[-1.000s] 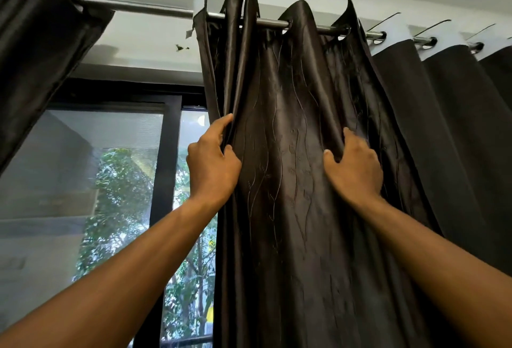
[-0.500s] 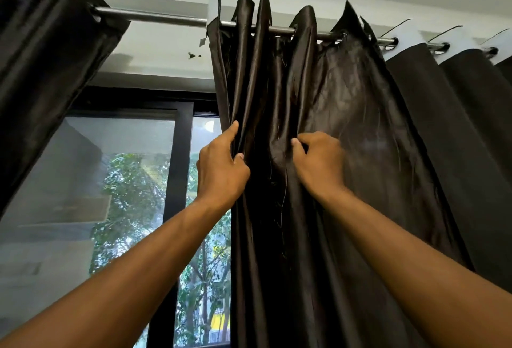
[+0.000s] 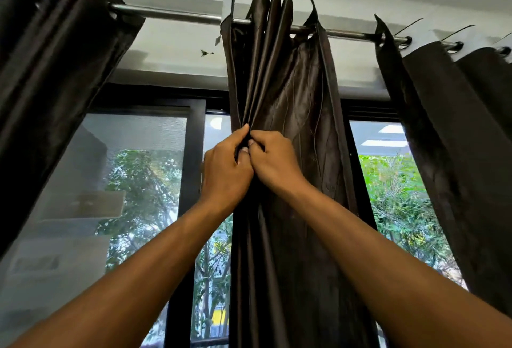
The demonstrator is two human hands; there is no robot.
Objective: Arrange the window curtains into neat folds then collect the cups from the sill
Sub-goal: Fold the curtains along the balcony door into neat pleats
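A dark brown satin curtain (image 3: 293,98) hangs by rings from a metal rod (image 3: 177,16) and is bunched into narrow vertical folds in the middle of the window. My left hand (image 3: 225,173) grips the folds at the curtain's left edge, thumb and fingers curled round the cloth. My right hand (image 3: 274,162) pinches the same bundle right beside it, and the two hands touch. No cups and no sill are in view.
Another dark curtain (image 3: 50,70) hangs gathered at the left and a third (image 3: 457,140) at the right. Behind them stands a black-framed window (image 3: 194,167) with trees outside. The white wall and ceiling run above the rod.
My right hand has swept left, drawing the spread curtain into tight folds against my left hand. Window glass now shows to the right of the curtain.
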